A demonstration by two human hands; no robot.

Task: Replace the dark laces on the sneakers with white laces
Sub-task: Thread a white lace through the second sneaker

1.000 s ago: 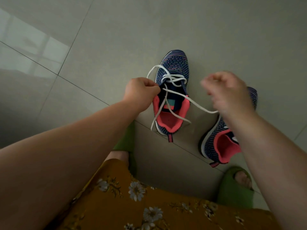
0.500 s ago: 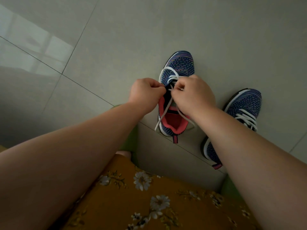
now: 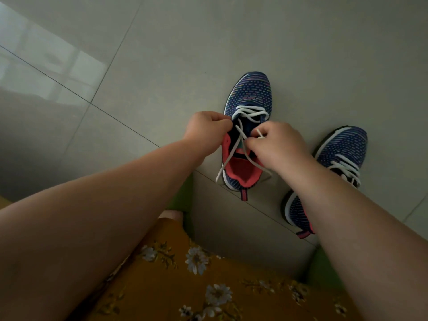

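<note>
While two hands (image 3: 279,147) (curled) lace, two sneakers (image 3: 251,96) sit.

The floor (image 3: 231,42) is smooth, glossy tile, mirroring a pale window shape far left of the near sneaker (image 3: 251,96). That sneaker has a matt knitted upper, a soft pink fabric lining and a flat woven white lace (image 3: 251,114). The second sneaker (image 3: 345,144), to its right, looks like the same knit. Below it lies matt printed floral cloth (image 3: 185,286).
</note>
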